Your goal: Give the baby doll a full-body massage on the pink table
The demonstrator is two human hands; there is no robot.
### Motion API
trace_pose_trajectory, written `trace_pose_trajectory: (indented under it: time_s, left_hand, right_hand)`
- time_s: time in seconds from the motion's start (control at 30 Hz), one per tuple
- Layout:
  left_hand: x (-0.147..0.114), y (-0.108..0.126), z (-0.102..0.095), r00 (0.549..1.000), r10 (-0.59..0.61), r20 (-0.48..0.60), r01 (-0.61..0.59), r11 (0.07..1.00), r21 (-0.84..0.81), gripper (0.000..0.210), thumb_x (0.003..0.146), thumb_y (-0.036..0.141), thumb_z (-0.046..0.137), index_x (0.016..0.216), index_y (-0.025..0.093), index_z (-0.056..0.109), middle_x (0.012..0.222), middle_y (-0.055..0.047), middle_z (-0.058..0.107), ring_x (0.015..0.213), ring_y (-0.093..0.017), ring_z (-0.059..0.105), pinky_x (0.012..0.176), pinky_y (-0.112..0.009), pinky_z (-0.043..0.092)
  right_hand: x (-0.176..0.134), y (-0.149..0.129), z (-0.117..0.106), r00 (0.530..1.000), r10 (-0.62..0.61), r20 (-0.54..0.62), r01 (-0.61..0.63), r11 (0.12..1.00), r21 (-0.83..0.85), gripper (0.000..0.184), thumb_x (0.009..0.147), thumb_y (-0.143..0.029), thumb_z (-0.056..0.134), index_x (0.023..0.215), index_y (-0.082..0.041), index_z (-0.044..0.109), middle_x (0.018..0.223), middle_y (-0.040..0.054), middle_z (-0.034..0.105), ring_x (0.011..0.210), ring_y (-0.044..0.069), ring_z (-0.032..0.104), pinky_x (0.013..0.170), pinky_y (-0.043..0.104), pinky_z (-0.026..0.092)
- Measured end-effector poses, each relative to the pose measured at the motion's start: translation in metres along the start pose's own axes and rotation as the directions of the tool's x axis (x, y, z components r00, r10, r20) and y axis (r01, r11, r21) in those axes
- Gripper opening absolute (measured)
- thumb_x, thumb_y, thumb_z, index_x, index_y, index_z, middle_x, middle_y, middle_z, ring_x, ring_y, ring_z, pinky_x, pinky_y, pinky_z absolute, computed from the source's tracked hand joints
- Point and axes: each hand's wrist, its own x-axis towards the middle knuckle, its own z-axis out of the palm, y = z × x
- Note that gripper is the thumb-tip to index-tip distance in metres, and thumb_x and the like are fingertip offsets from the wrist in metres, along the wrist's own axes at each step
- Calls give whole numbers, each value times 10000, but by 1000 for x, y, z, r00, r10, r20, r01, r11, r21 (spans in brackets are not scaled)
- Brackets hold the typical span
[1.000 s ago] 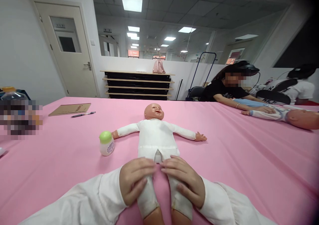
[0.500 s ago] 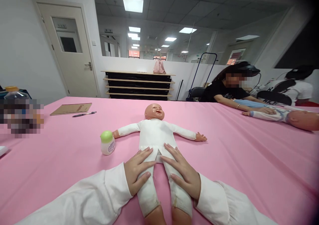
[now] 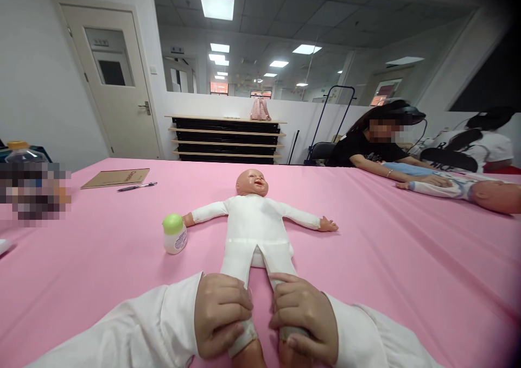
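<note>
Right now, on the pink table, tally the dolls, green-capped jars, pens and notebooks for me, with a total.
Dolls: 2
Green-capped jar: 1
Pen: 1
Notebook: 1
Total: 5

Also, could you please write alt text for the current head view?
A person's left hand and right hand curl over the legs of a white-clothed doll lying face up on a pink cloth; a green-capped bottle stands near one outstretched arm.

Both hands [image 3: 223,309] have moved from the doll's [image 3: 256,221] hips down to its lower legs, fingers curling in.
</note>
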Motion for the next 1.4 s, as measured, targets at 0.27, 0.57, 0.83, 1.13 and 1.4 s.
trace_pose_trajectory:
  time_s: [0.27,0.57,0.83,1.13,1.4]
  left_hand:
    - [-11,-18,8,924,-307,-226,301,952,-61,326,824,282,444,1113,171,544,1129,-117,573,1092,-222,507,958,-397,402]
    - [-16,-29,20,884,-464,-57,466,864,192,496,892,423,280,1353,243,308,1455,-51,190,1337,-238,167,1080,-449,203]
    - [-11,-17,10,949,-294,117,274,949,159,302,858,316,382,1067,242,588,1231,-15,542,1261,-187,356,1088,-399,186]
    - [-3,-3,11,976,-5,217,-8,998,60,354,812,310,378,1092,152,525,1064,-63,633,1045,-168,546,1011,-324,314]
    - [-7,-12,12,976,-198,92,176,963,203,415,884,339,272,1250,213,422,1234,-43,533,1203,-166,418,1064,-367,229]
  right_hand:
    - [-3,8,-7,995,70,-73,-76,993,-85,430,867,-376,353,1230,-170,459,1190,108,559,1165,191,462,1057,422,234]
    - [-8,25,-1,944,301,-139,-322,931,-171,567,880,-434,329,1387,-210,209,1463,97,161,1352,228,115,1085,482,114]
    - [-3,3,-2,995,71,67,-64,993,-102,447,871,-426,259,1004,-192,616,928,76,670,1091,194,517,1079,468,95]
    - [4,-23,18,996,-88,-5,87,989,-118,605,905,-429,72,650,-196,569,513,16,557,516,119,473,636,284,390]
    - [-1,-3,10,993,-90,-79,79,988,-132,440,900,-360,191,1008,-171,573,919,68,656,935,147,564,957,342,315]
